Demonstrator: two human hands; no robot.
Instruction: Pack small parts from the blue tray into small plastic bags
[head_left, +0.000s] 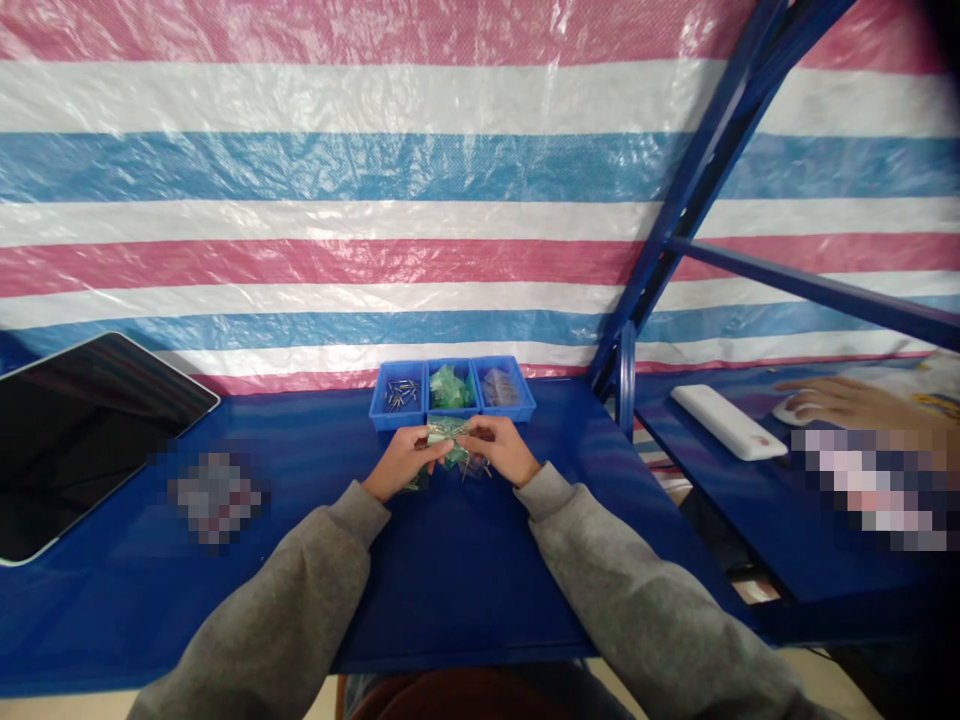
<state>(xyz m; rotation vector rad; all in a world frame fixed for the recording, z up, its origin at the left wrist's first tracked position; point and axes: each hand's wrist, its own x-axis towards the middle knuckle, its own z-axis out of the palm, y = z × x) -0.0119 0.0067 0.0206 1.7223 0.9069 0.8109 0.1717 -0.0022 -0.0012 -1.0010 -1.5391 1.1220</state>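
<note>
My left hand [405,460] and my right hand [504,448] meet in front of three blue bins, both closed on a small green-tinted clear packet [448,430]. Thin metal pieces show in and around the packet, and more lie below it near my right fingers. The left bin [401,392] contains loose metal pins. Crumpled green packets [450,388] fill the middle bin. In the right bin [504,388] are clear plastic bags. Small dark green packets [417,482] lie beneath my left hand, partly hidden.
A dark-screened tablet [97,440] lies at the left of the blue table [450,600], beside a blurred item [217,498]. Blue metal frame bars [675,220] rise at the right. Beyond them, another person's hand [840,402] rests on a white mouse near a white box [727,422].
</note>
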